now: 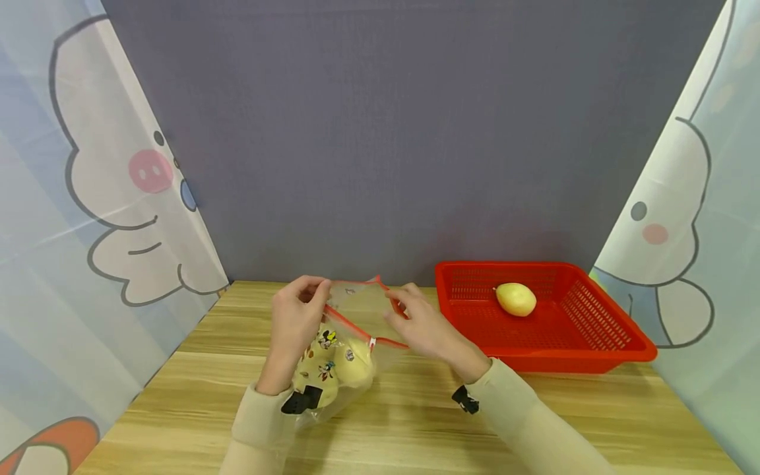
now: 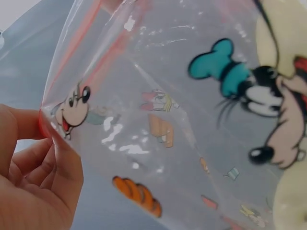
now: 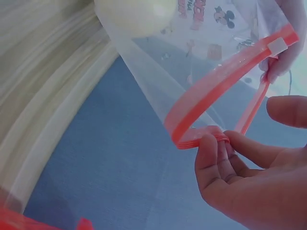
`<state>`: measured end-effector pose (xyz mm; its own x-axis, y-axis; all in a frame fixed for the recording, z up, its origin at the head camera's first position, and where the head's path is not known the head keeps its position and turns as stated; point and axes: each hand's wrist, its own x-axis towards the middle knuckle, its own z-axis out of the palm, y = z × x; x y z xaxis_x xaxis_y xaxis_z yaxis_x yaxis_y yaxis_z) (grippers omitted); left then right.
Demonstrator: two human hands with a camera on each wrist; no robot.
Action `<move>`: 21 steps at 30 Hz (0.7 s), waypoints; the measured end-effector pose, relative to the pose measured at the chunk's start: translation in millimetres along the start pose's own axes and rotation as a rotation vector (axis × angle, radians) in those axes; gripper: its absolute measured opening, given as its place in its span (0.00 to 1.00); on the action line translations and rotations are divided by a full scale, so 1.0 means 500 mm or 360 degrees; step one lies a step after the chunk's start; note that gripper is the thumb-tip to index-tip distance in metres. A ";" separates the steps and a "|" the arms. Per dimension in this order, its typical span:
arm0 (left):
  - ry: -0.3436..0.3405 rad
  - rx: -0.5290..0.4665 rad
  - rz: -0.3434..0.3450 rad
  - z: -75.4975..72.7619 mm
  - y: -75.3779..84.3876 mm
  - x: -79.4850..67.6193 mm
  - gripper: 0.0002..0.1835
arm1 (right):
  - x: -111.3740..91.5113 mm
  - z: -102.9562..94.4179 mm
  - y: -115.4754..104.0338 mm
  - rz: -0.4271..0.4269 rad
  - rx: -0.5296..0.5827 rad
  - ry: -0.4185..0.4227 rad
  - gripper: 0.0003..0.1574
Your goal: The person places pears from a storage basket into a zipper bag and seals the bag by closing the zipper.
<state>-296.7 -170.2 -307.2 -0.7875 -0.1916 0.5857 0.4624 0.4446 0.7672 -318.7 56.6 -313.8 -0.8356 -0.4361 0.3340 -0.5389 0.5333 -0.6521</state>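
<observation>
A clear zip bag (image 1: 358, 305) with cartoon prints and a red zip edge stands on the table, its mouth spread apart. Pale yellow fruits (image 1: 354, 365) fill its lower part. My left hand (image 1: 299, 315) pinches the left end of the mouth; the left wrist view shows thumb and fingertips on that red corner. At the opposite side, my right hand (image 1: 426, 328) pinches the red edge, thumb and fingers meeting on it in the right wrist view. A white slider (image 3: 277, 46) sits on the zip between the hands.
To the right stands a red plastic basket (image 1: 534, 361) with slotted walls. One yellow fruit (image 1: 515, 299) lies inside it. The wooden table (image 1: 410, 422) meets a dark grey panel (image 1: 380, 145) at the back, and cartoon curtains (image 1: 35, 264) hang at both sides.
</observation>
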 end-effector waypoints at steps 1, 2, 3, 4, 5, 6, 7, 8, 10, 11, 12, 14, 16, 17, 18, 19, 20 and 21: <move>0.0021 0.0002 0.0014 -0.001 0.000 0.001 0.07 | 0.001 -0.002 -0.001 -0.0009 0.0003 -0.0002 0.27; 0.0041 0.0003 0.0027 -0.002 0.000 0.001 0.08 | 0.002 -0.005 -0.003 -0.0019 0.0003 -0.0004 0.27; 0.0059 -0.0002 0.0036 -0.002 0.000 0.002 0.08 | 0.003 -0.007 -0.004 -0.0023 0.0002 -0.0007 0.27; 0.0073 -0.0009 0.0041 -0.003 0.000 0.002 0.08 | 0.005 -0.009 -0.005 -0.0030 0.0001 -0.0011 0.28; 0.0084 -0.0020 0.0045 -0.004 0.000 0.003 0.08 | 0.006 -0.012 -0.007 -0.0038 -0.0011 -0.0011 0.28; 0.0096 -0.0025 0.0050 -0.005 0.000 0.003 0.08 | 0.008 -0.015 -0.010 -0.0044 -0.0017 -0.0017 0.28; 0.0107 -0.0040 0.0058 -0.007 0.001 0.003 0.09 | 0.010 -0.019 -0.011 -0.0053 -0.0026 -0.0018 0.28; 0.0118 -0.0050 0.0060 -0.008 0.003 0.002 0.09 | 0.012 -0.022 -0.015 -0.0058 -0.0024 -0.0022 0.28; 0.0134 -0.0064 0.0068 -0.011 0.006 0.001 0.08 | 0.016 -0.030 -0.019 -0.0072 -0.0036 -0.0026 0.29; 0.0137 -0.0064 0.0071 -0.011 0.007 0.001 0.08 | 0.017 -0.035 -0.021 -0.0073 -0.0047 -0.0031 0.29; 0.0135 -0.0058 0.0073 -0.011 0.008 0.001 0.08 | 0.018 -0.039 -0.023 -0.0072 -0.0055 -0.0036 0.29; 0.0120 -0.0042 0.0071 -0.009 0.010 0.000 0.08 | 0.018 -0.046 -0.024 -0.0068 -0.0080 -0.0051 0.29; 0.0093 -0.0033 0.0057 -0.007 0.011 0.000 0.09 | 0.017 -0.050 -0.022 -0.0064 -0.0138 -0.0077 0.28; 0.0081 -0.0029 0.0051 -0.006 0.011 0.000 0.09 | 0.016 -0.052 -0.021 -0.0060 -0.0158 -0.0098 0.27; 0.0072 -0.0028 0.0045 -0.005 0.011 0.001 0.09 | 0.016 -0.052 -0.018 -0.0059 -0.0180 -0.0118 0.27; 0.0067 -0.0031 0.0035 -0.005 0.010 0.001 0.08 | 0.016 -0.053 -0.016 -0.0058 -0.0202 -0.0141 0.26; 0.0062 -0.0035 0.0028 -0.004 0.010 0.001 0.08 | 0.015 -0.053 -0.014 -0.0057 -0.0224 -0.0163 0.26; 0.0060 -0.0034 0.0020 -0.003 0.009 0.001 0.08 | 0.015 -0.053 -0.012 -0.0057 -0.0249 -0.0179 0.25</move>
<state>-294.3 -169.9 -303.2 -0.7659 -0.2194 0.6043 0.4808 0.4285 0.7650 -324.7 69.4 -289.4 -0.8032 -0.5305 0.2710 -0.5854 0.6184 -0.5243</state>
